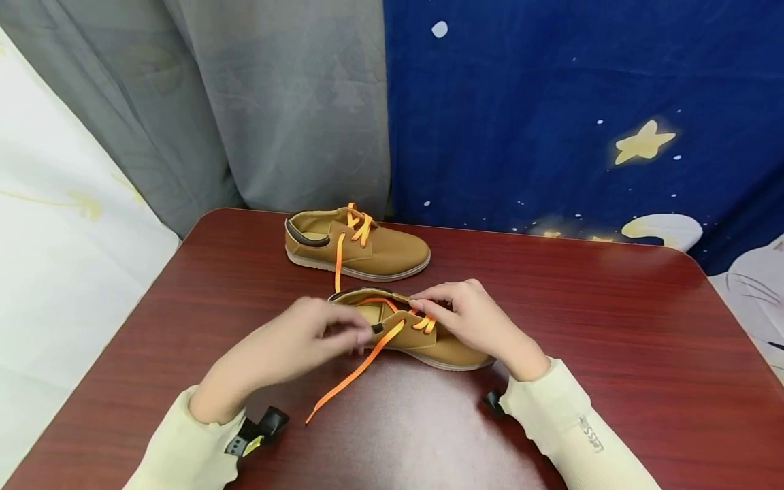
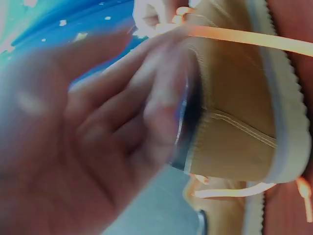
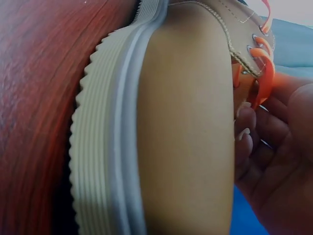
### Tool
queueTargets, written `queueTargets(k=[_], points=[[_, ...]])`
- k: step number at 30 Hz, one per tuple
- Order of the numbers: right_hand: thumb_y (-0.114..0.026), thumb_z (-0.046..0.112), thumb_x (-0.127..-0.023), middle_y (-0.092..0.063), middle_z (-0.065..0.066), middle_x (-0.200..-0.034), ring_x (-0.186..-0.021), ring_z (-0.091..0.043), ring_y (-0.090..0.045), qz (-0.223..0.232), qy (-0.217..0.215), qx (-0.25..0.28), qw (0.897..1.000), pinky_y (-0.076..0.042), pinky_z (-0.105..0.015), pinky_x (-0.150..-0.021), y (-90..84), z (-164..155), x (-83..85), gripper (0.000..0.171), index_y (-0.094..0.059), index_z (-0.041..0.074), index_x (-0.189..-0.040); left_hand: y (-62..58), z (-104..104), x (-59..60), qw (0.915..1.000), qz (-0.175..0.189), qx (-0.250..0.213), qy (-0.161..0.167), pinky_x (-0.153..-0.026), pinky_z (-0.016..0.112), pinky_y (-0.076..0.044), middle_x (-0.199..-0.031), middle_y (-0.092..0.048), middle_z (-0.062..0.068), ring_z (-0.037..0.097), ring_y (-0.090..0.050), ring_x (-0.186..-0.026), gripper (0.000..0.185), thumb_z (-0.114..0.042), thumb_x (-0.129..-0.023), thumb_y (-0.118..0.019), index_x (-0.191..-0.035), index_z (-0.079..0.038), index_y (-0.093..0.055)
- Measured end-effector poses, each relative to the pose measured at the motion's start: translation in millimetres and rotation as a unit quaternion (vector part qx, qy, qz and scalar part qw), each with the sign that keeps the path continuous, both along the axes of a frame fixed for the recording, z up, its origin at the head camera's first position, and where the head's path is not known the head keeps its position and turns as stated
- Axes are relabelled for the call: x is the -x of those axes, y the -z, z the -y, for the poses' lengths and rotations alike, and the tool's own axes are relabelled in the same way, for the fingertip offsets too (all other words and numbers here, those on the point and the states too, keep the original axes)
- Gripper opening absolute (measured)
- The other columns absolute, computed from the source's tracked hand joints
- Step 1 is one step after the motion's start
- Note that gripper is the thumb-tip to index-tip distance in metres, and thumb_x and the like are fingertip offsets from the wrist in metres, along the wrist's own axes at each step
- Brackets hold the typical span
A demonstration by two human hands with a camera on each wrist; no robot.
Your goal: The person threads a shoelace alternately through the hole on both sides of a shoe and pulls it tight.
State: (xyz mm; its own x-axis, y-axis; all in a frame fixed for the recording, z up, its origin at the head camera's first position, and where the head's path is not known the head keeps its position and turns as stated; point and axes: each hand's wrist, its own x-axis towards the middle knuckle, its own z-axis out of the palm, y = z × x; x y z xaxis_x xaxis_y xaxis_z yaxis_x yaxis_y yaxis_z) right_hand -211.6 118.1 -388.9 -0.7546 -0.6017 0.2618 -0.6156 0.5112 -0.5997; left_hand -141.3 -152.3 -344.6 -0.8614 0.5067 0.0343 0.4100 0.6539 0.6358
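Note:
A tan lace-up shoe [image 1: 456, 350] lies on the table with its toe to the right. Orange laces [image 1: 429, 324] cross its front, and one long loose end [image 1: 352, 376] trails over the near side onto the tabletop. My right hand [image 1: 474, 320] reaches over the shoe and pinches the far eyelet flap, beside the laces. At the near side of the heel opening is my left hand [image 1: 306, 333], its fingertips right at the dark padded collar [image 2: 193, 107]. In the left wrist view that hand is blurred, with loosely bent fingers and nothing seen between them.
Behind stands a matching tan shoe [image 1: 392, 252], toe also to the right, with orange laces and one end hanging down toward the near shoe. Grey [image 1: 306, 102] and blue star-patterned [image 1: 520, 122] curtains hang behind the dark red table [image 1: 588, 299].

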Motion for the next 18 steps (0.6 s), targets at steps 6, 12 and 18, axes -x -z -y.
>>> queueTargets(k=[6, 12, 18], points=[[-0.064, 0.026, -0.1, -0.077, 0.01, -0.092, -0.078, -0.001, -0.064, -0.016, 0.012, 0.0, 1.0, -0.053, -0.023, -0.072, 0.0, 1, 0.6, 0.018, -0.08, 0.019, -0.102, -2.7, -26, 12.6, 0.9852, -0.09, 0.032, -0.142, -0.067, 0.03, -0.047, -0.082, -0.069, -0.008, 0.01, -0.059, -0.073, 0.018, -0.027, -0.099, -0.064, -0.101, -0.017, -0.079], [-0.062, 0.027, -0.101, -0.073, 0.011, -0.084, -0.073, -0.004, -0.059, -0.005, 0.021, 0.014, 1.0, -0.049, -0.022, -0.067, 0.0, 4, 1.5, 0.019, -0.08, 0.021, -0.1, -1.3, -48, 30.9, 0.9841, 0.017, 0.093, -0.15, -0.047, 0.025, -0.029, -0.05, -0.039, -0.007, 0.01, -0.038, -0.047, 0.044, -0.031, -0.1, -0.063, -0.058, -0.017, -0.063], [-0.063, 0.024, -0.101, -0.073, 0.009, -0.084, -0.073, -0.004, -0.058, 0.005, 0.021, 0.019, 1.0, -0.049, -0.021, -0.066, 0.6, 3, -0.1, 0.018, -0.08, 0.018, -0.103, -0.1, -60, 39.3, 0.9696, 0.068, 0.148, -0.182, -0.044, 0.025, -0.026, -0.044, -0.036, -0.007, 0.011, -0.037, -0.043, 0.058, -0.043, -0.096, -0.067, -0.047, -0.017, -0.049]])
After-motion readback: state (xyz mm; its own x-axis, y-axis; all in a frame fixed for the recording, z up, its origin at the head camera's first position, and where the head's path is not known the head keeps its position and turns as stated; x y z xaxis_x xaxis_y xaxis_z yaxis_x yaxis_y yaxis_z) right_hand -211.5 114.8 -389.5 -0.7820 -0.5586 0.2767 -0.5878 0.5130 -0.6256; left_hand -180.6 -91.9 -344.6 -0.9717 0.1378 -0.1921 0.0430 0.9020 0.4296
